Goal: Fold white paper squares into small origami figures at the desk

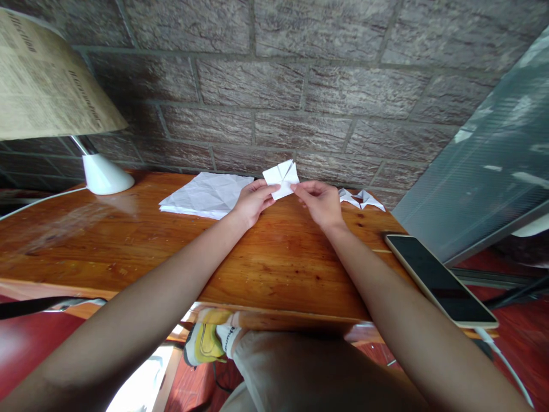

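Note:
A small white piece of folded paper (282, 174) with creases meeting near its middle is held up above the table, close to the wall. My left hand (254, 201) pinches its lower left side, thumb on the front. On the paper's right edge, my right hand (319, 200) grips with thumb and fingertips. A stack of creased white paper sheets (206, 193) lies on the table left of my left hand. Just past my right hand, folded white paper shapes (362, 199) rest near the table's back edge, partly covered by that hand.
The wooden table (274, 269) runs along a stone-block wall (278, 86). At the back left stands a lamp (107, 171) with a newsprint shade. A smartphone (440, 277) with a white cable lies at the right edge, beside a ribbed translucent panel (480, 149).

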Action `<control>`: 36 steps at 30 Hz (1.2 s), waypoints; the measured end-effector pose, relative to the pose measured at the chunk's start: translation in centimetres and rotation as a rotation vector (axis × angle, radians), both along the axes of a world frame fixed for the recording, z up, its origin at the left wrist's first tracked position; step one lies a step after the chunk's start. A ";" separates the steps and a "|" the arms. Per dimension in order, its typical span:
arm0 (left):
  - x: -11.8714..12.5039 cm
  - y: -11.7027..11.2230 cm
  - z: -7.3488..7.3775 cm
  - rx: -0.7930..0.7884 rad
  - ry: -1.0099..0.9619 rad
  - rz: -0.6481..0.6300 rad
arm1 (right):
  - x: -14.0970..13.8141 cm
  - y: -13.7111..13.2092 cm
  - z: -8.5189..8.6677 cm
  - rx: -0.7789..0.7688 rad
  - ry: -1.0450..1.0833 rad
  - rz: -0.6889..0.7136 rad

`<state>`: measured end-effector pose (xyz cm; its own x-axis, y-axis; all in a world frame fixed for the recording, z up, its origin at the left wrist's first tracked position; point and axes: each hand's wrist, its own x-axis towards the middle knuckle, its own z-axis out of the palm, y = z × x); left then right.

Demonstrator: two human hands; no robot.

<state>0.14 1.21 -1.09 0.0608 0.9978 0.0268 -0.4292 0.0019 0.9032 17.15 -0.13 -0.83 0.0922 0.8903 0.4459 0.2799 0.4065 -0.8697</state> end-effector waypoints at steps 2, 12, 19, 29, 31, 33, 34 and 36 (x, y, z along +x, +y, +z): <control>0.1 -0.1 -0.1 0.014 0.016 -0.013 | -0.3 -0.2 0.2 -0.022 0.058 0.013; 0.2 -0.4 -0.3 0.014 0.050 -0.046 | -0.7 -0.2 -0.5 -0.021 -0.025 0.059; 0.5 -0.6 -0.2 -0.016 0.020 -0.049 | -1.0 -0.2 -0.7 0.021 0.037 0.042; 0.5 -0.6 -0.1 -0.014 -0.024 -0.005 | -0.9 -1.1 0.0 0.341 -0.427 0.038; 0.5 -0.6 -0.1 -0.020 -0.047 0.002 | -0.9 -1.2 0.0 0.416 -0.523 0.064; 0.4 -0.7 0.0 -0.028 -0.068 -0.002 | -1.0 -1.2 -0.1 0.460 -0.586 0.098; 0.4 -0.7 0.0 -0.032 -0.078 -0.008 | -1.0 -1.2 -0.1 0.468 -0.603 0.113; 0.4 -0.7 0.0 -0.035 -0.101 -0.017 | -0.9 -1.3 -0.2 0.456 -0.609 0.149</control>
<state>0.53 0.52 -1.09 0.0766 0.9971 -0.0017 -0.5175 0.0412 0.8547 16.21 -1.41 -1.02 -0.3928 0.5904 0.7051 0.5692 0.7583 -0.3178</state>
